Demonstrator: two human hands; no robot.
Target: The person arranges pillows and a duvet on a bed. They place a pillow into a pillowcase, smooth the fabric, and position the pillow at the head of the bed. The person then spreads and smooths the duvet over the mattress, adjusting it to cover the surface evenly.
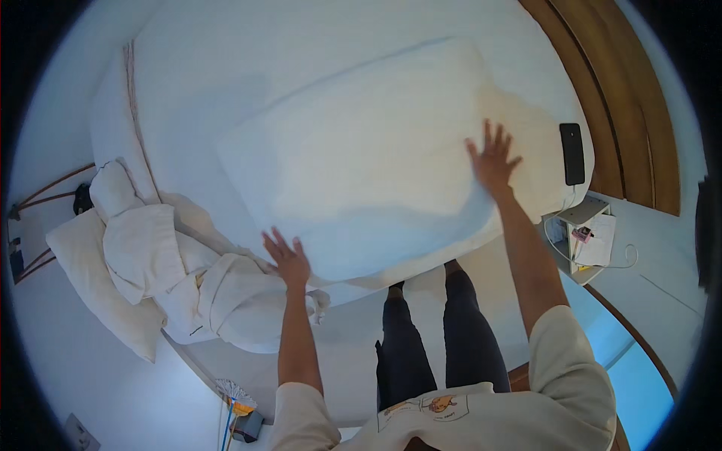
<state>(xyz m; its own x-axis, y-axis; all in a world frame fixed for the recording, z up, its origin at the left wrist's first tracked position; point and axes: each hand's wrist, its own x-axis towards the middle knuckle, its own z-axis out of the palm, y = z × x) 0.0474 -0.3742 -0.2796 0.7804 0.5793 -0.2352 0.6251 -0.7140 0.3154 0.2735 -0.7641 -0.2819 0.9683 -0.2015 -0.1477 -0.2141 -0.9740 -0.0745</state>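
A large white pillow or folded cloth (361, 152) lies flat on a bed covered with a white sheet (186, 73). At its near left corner is my left hand (289, 262), palm down with fingers spread. My right hand (493, 160) is over its right side, the fingers also apart. Neither hand grips anything. Whether the palms press on the cloth or hover just above it, I cannot tell.
White bedding (242, 293) is heaped at the bed's left end beside a white pillow (107, 282). A black phone (572, 154) with a white cable lies at the right edge, near a small shelf (586, 211). A mop (231, 390) stands at lower left.
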